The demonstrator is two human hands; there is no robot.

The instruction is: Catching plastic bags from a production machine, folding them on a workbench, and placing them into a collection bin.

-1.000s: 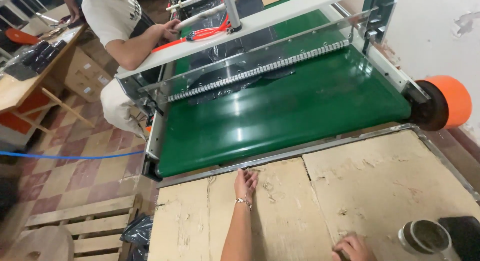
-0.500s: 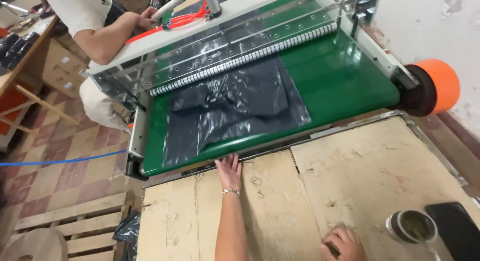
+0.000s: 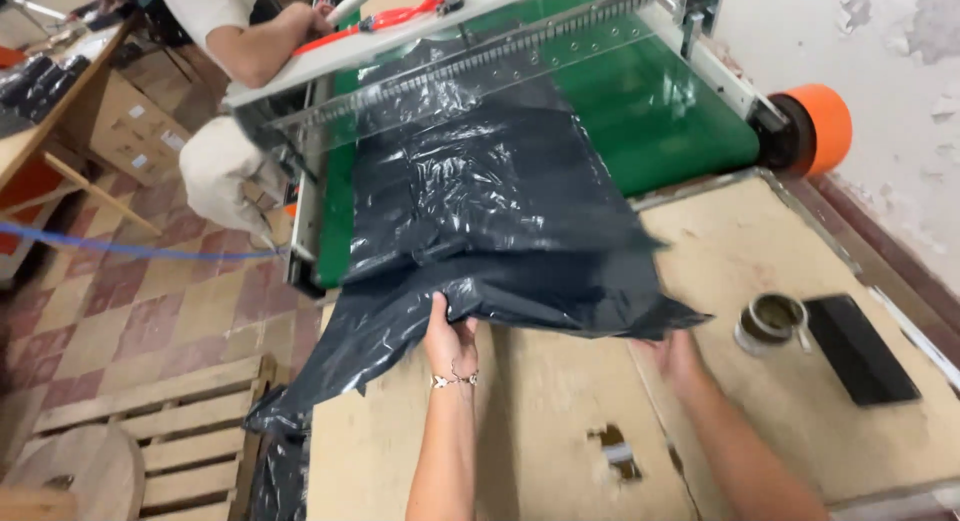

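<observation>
Evidently, the black bag [image 3: 500, 211] is spread from the green belt [image 3: 660, 111] over the table's [image 3: 760, 241] far edge, so its near hem can be gathered. The hem is pinched by the left hand [image 3: 448, 333], while the right hand [image 3: 680, 359] lies beneath it, fingers apparently spread as a support; a tin [image 3: 772, 321] stands near the right edge.

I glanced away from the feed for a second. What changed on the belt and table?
The black plastic bags ran down the green belt onto the cardboard-topped table. The left hand gripped their front edge; the right hand slid under it. The tin and dark slab stayed put.
</observation>
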